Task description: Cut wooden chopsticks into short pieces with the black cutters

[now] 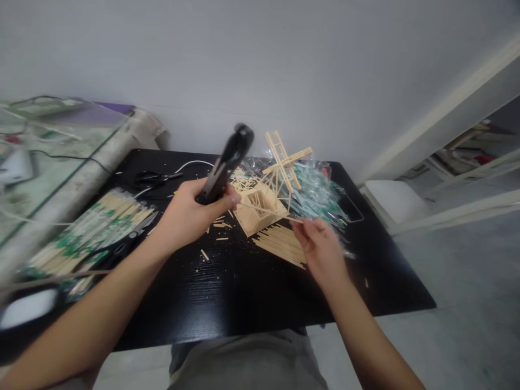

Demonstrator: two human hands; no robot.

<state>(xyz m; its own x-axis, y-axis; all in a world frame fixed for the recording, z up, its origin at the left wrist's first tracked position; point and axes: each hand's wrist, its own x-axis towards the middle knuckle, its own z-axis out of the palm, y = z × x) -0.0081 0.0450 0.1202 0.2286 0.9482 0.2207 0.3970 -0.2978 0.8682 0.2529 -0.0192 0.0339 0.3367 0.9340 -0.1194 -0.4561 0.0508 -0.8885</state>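
My left hand [199, 211] is closed around a long black tool [227, 162] with a greyish side, tilted upward; its exact kind is not clear. A thin wooden stick [260, 208] runs from my left thumb and fingertips across to my right hand [323, 249], which pinches its other end. Just behind the stick stands a wooden windmill model [264, 208] with crossed ladder-like blades [284, 160] on a flat base. Below my right fingers lies a row of loose wooden sticks [280, 245].
Wrapped chopsticks [97, 227] with scissors [142, 225] on them lie at left. Black-handled pliers or scissors [152, 177] rest behind. Empty plastic wrappers [314, 189] pile up at back right. Short cut pieces [244, 181] are strewn over the black table [244, 298].
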